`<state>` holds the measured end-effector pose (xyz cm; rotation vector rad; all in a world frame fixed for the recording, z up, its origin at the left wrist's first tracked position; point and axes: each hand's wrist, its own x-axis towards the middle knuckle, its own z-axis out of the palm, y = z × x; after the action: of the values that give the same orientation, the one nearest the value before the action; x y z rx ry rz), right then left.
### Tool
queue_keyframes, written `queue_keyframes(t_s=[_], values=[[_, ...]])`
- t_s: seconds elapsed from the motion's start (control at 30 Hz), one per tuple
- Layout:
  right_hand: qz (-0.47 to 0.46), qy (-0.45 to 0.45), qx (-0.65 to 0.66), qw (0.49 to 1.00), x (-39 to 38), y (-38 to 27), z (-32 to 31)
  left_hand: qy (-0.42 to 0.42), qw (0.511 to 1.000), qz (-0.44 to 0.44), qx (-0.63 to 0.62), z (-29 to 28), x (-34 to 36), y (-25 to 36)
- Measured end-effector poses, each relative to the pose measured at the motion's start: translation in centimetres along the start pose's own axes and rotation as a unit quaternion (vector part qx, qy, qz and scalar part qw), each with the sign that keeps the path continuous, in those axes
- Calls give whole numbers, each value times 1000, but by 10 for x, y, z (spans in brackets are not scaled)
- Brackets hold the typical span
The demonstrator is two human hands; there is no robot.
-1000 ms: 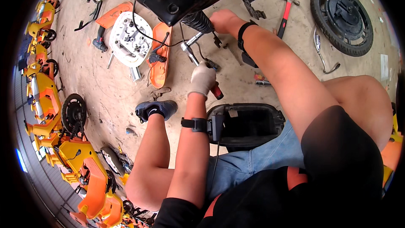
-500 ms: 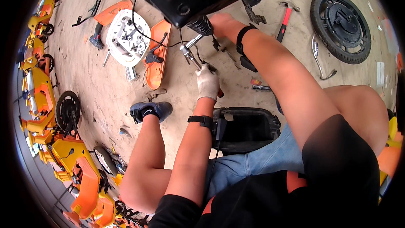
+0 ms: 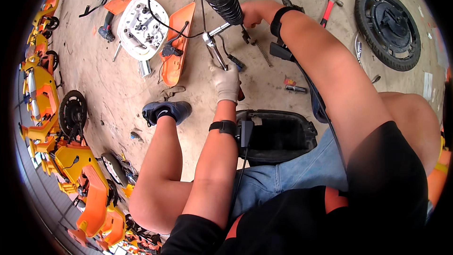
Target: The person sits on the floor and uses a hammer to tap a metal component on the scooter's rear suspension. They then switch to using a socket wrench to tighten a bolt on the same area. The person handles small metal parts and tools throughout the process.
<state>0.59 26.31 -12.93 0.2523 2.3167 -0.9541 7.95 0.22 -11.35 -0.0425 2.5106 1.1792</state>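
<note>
My left hand [image 3: 225,82], in a pale work glove, is wrapped around the handle of a chrome ratchet wrench [image 3: 216,51]. A red and black grip end shows below the glove. From the ratchet head a chrome extension [image 3: 221,29] runs up and right to the bottom of a black spring shock absorber [image 3: 224,7]. Just right of that shock my bare right hand [image 3: 254,14] has its fingers curled inward; what they hold, if anything, is hidden. A black cable with a connector [image 3: 236,62] hangs beside the glove.
A white tray of metal parts [image 3: 141,28] and an orange panel [image 3: 178,47] lie left. On the right are a red-handled hammer [image 3: 327,10] and a wheel [image 3: 388,29]. A black bin [image 3: 278,153] stands between my legs; yellow-orange scooters [image 3: 85,174] line the left.
The black frame and shock sit higher in the picture. The gloved hand has shifted slightly left with the ratchet wrench, and more of my right hand shows beside the shock.
</note>
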Motion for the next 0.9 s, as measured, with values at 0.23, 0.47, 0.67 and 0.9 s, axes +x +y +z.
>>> queue_keyframes(t_s=[0.23, 0.47, 0.67, 0.9], values=[[26, -89, 118, 989, -17, -17, -12, -31, 996, 3, 81, -4, 8, -19], [48, -41, -85, 994, -32, -41, -17, -48, 996, -1, 75, -15, 4, -7], [65, -56, -231, 969, -42, -62, -22, -69, 997, -13, -12, -20, 8, -12], [96, -102, -338, 931, -37, -60, -35, -62, 992, -20, -106, -3, 11, -25]])
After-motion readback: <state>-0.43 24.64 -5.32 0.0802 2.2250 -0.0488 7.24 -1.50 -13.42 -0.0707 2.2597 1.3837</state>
